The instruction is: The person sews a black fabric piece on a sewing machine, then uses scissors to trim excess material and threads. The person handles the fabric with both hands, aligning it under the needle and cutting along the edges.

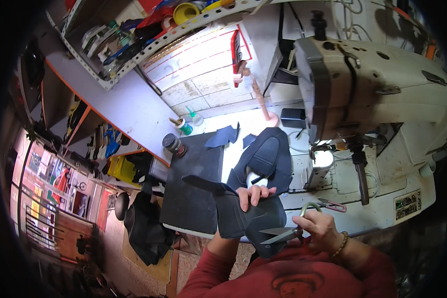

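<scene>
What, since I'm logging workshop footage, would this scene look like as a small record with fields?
Left hand: gripping black material, fingers on top
Right hand: holding scissors
Blades: apart, pointing left, over the black material; whether they touch it is unclear
Right of bench: sewing machine
On machine bed: snips with reddish handles
Left of bench: black mat
On mat: dark jar

Upper-centre glare, dark fisheye edges
</scene>
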A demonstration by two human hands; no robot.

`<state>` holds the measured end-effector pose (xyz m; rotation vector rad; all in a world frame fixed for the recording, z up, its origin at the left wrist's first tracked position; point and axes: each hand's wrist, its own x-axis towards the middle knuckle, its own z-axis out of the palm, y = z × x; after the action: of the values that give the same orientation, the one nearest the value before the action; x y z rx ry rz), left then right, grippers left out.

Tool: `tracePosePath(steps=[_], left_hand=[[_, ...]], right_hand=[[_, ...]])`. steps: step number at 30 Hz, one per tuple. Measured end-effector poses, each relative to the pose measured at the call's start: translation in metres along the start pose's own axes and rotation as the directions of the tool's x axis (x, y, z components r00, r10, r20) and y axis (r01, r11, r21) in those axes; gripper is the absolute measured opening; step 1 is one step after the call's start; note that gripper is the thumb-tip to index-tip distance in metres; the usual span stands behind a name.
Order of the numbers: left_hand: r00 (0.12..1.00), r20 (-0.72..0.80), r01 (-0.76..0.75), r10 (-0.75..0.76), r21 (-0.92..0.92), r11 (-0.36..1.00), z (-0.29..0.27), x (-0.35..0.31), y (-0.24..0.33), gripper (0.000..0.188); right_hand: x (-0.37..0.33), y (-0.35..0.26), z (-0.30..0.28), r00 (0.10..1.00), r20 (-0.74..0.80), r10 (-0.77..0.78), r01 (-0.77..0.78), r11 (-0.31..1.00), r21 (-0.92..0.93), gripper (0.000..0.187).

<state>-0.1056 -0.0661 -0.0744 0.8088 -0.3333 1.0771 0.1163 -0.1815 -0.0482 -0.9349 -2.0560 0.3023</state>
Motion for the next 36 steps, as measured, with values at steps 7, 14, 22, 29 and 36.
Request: tracePosePath(steps=[7, 14, 22, 29, 36], left_hand=[[0.957, -0.140, 0.288, -0.252, 0.417, 0.862, 0.008, 0.002, 0.053, 0.018], [0.768, -0.582, 0.446, -0.268, 0.186, 0.875, 0.032, -0.023, 0.027, 0.054], [0.668, -0.704, 0.469, -0.241, 0.146, 0.871, 0.064, -0.017, -0.008, 0.038], [0.610, -0.735, 0.566, -0.296, 0.142, 0.812, 0.076, -0.011, -0.035, 0.034], [0.599, -0.757, 0.570, -0.261, 0.174, 0.803, 0.087, -0.010, -0.035, 0.033]], right_hand=[[0.001, -0.011, -0.046, 0.958, -0.230, 0.174, -0.142, 0.979, 0.148, 0.057], [0.003, -0.039, -0.048, 0.874, 0.156, 0.460, -0.460, 0.683, 0.567, 0.058], [-0.037, -0.021, -0.024, 0.722, 0.256, 0.642, -0.624, 0.446, 0.641, 0.058], [-0.061, -0.015, -0.037, 0.627, 0.436, 0.645, -0.724, 0.276, 0.632, 0.080], [-0.063, -0.010, -0.028, 0.733, 0.309, 0.606, -0.638, 0.453, 0.623, 0.066]])
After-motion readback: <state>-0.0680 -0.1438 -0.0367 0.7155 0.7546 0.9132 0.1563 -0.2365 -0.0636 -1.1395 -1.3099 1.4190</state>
